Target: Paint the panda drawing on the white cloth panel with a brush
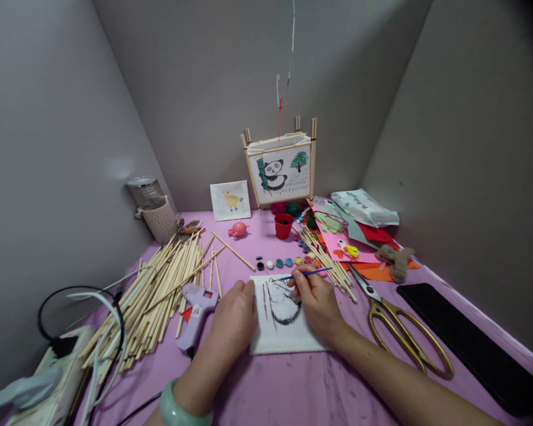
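A white sheet (288, 337) lies flat on the table in front of me, with black painted strokes and a thick black curve on it. My right hand (317, 302) grips a thin blue paintbrush (313, 273); its tip points left, over the upper part of the drawing. Along the sheet's left edge, my left hand (234, 313) is closed, thumb side against the sheet; most of its fingers are hidden. Just behind the sheet runs a strip of small paint pots (279, 262), black among them. A red cup (283, 227) of dark liquid stands farther back.
Left are a lilac glue gun (198, 313), many wooden sticks (160, 302) and a power strip (57, 367) with cables. Right are gold-handled scissors (400, 331), a black phone-like slab (462, 343) and coloured sheets (333, 231). A panda-painted stick frame (281, 168) stands behind.
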Demonstrator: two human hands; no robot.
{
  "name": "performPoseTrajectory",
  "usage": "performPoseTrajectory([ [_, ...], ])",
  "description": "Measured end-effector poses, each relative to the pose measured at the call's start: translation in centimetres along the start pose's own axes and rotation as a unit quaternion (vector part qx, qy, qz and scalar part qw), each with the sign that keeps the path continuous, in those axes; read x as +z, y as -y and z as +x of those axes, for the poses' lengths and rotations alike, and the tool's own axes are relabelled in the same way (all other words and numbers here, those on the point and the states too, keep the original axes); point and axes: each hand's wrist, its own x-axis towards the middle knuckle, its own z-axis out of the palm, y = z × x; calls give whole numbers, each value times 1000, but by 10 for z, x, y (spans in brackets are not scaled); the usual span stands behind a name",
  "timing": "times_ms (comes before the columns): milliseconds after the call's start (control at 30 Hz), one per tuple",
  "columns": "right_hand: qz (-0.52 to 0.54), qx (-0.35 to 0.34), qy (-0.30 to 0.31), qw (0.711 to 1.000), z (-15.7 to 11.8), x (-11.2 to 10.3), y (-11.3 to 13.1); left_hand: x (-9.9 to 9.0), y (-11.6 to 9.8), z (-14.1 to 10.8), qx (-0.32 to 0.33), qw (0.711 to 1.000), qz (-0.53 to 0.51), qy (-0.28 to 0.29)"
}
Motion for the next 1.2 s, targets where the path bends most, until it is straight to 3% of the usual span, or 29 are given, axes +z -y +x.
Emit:
performPoseTrajectory([
  [967, -4, -23, 54, 998, 0, -1, 4, 4, 1, 1, 3, 1000, 8, -12],
  [1200, -8, -16, 21, 1000, -1, -1, 2, 3, 1, 1, 3, 1000, 8, -12],
])
